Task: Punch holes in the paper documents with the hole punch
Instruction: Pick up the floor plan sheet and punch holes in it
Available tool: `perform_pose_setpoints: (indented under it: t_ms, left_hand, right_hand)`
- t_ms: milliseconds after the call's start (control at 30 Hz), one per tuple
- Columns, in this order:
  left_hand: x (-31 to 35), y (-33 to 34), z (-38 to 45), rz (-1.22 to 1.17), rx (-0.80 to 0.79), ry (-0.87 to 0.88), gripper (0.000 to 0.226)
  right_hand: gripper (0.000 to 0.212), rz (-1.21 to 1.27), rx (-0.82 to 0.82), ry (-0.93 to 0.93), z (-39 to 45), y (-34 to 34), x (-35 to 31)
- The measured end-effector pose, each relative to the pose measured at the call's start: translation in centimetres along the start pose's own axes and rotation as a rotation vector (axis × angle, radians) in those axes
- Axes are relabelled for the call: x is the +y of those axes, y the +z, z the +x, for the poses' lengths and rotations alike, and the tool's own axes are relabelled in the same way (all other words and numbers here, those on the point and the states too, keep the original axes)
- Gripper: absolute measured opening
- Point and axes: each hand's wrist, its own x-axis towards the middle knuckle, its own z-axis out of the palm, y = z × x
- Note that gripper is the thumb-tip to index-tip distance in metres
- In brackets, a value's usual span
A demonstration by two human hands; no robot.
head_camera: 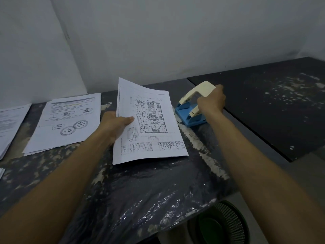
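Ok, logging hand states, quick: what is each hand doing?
Left hand: holds the white printed paper sheets.
Right hand: grips the cream lever of the blue hole punch.

Table point(140, 191) runs from near edge back to the wall point(158, 41). At centre, 1 sheaf of papers point(149, 124), its left edge lifted in the left hand point(114, 125). Just right of it, the hole punch point(192, 108) on the table, right hand point(212, 101) on its lever. Left of the sheaf, 2 more paper stacks: nearer stack point(68, 120), then far-left stack point(10, 124). Mesh bin point(226, 224) below the table's near right corner.
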Motion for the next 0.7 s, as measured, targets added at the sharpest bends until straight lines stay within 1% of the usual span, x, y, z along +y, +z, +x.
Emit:
perform_pose_setpoints:
  t_ms: [133,200,267,333,467,600,700]
  left_hand:
    - [0.1,-0.1,0.1,0.018,-0.006,-0.001,0.03]
    - [0.1,-0.4,0.2,0.017,-0.006,-0.01,0.033]
    - [0.1,-0.6,0.1,0.011,-0.011,-0.015,0.035]
    - [0.2,-0.9,0.0,0.007,-0.011,-0.003,0.031]
    - [0.2,-1.4,-0.3,0.012,-0.017,0.005,0.021]
    - [0.2,-1.8,-0.3,0.032,-0.027,0.012,0.018]
    - [0.3,-1.9,-0.4,0.033,-0.034,0.014,0.018]
  right_hand:
    - [0.038,-0.046,-0.09,0.019,1.3,-0.2,-0.4]
    - [0.038,-0.112,-0.149,-0.004,1.5,-0.4,-0.7]
    - [0.034,-0.177,-0.19,-0.036,1.9,-0.5,-1.1]
    - [0.032,-0.242,-0.228,-0.088,2.5,-0.6,-1.6]
    - [0.041,-0.416,-0.303,-0.257,3.2,-0.6,-2.6]
    - [0.053,-0.459,-0.399,-0.377,3.0,0.0,-3.0]
    - [0.064,-0.419,-0.502,-0.432,2.3,1.0,-2.8]
